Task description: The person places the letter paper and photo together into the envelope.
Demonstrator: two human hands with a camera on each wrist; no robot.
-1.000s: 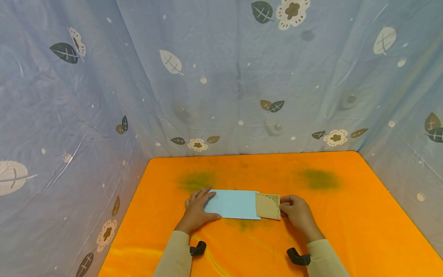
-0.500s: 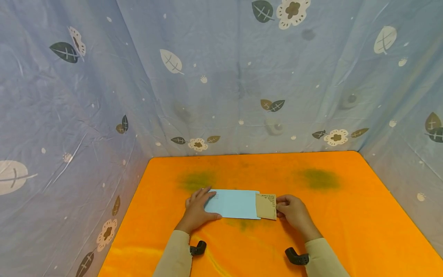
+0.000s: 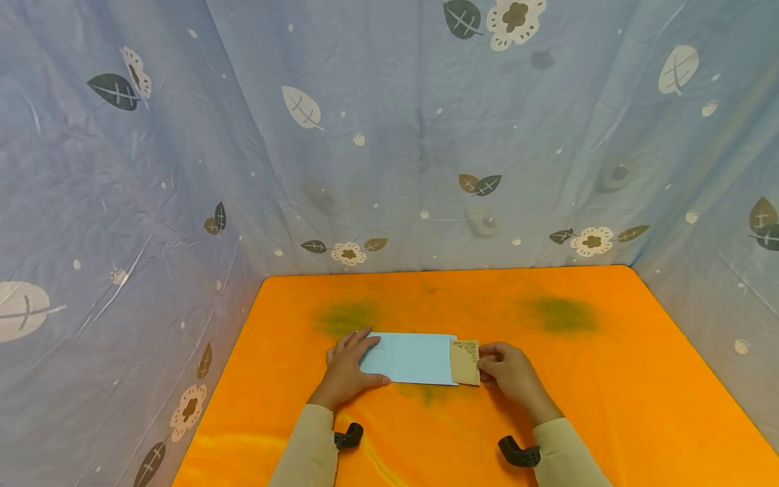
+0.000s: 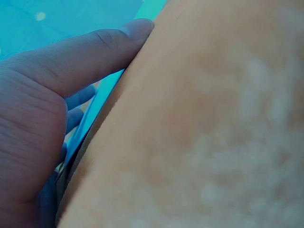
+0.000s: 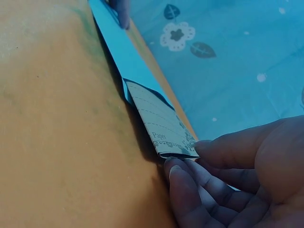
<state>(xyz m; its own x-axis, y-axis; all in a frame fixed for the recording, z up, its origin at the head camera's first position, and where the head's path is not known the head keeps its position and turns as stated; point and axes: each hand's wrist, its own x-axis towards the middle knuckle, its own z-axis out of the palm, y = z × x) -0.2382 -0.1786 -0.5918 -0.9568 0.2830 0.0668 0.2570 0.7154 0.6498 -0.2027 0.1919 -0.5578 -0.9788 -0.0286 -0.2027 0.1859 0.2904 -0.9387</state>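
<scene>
A pale blue envelope lies flat on the orange cloth, its mouth to the right. At its left end my left hand holds it, the thumb by the near edge and the fingers by the far edge. Tan folded letter paper with a printed corner pattern sticks out of the mouth; its other part is hidden inside. My right hand pinches the paper's outer end. In the right wrist view the paper shows dashed lines and a looped fold. The left wrist view shows my left thumb extended along the envelope.
The orange cloth covers the table and bears dark greenish patches. Blue curtains with leaf and flower prints enclose the left, back and right sides. Black curved pieces sit at both wrists.
My right hand has moved left, sliding the folded letter paper farther into the envelope, so less of it sticks out. The left hand and the envelope have stayed in place.
</scene>
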